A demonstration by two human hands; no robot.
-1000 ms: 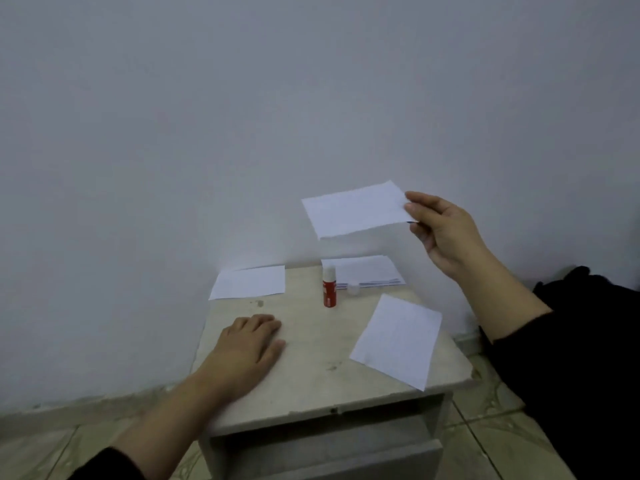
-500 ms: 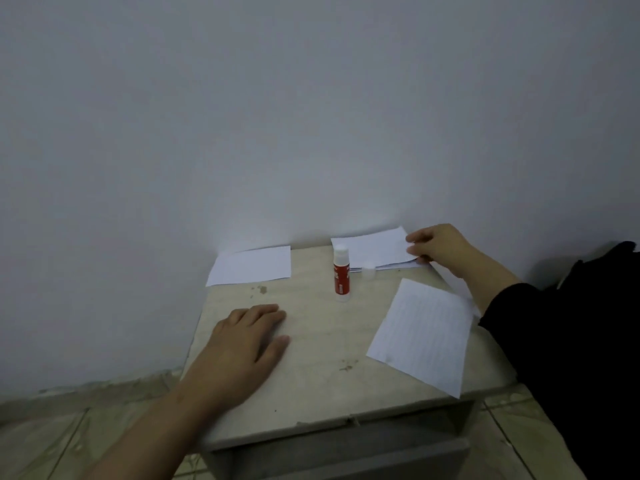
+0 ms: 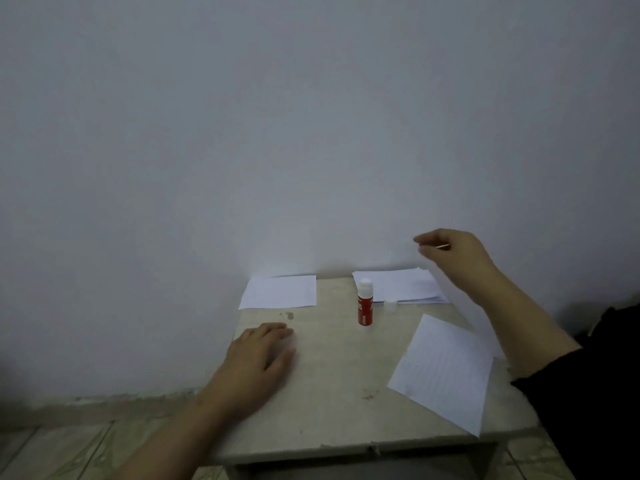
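Counter [image 3: 332, 375] carries a paper stack [image 3: 401, 287] and a glue stick [image 3: 365, 303]. Left hand [image 3: 258, 362] lies flat, fingers straight. Right hand [image 3: 453, 252] hovers above the paper stack, fingertips together; whether it holds anything cannot be told.

Your count, by kind
You have one plain white paper sheet [image 3: 278, 292], one lined white paper sheet [image 3: 445, 372], one white paper stack [image 3: 401, 286] and one red plastic glue stick [image 3: 364, 306].

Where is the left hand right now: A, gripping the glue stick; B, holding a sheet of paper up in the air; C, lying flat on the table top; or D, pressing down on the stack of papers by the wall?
C: the left hand lies palm down with straight fingers on the bare table, apart from the glue stick and from every sheet.
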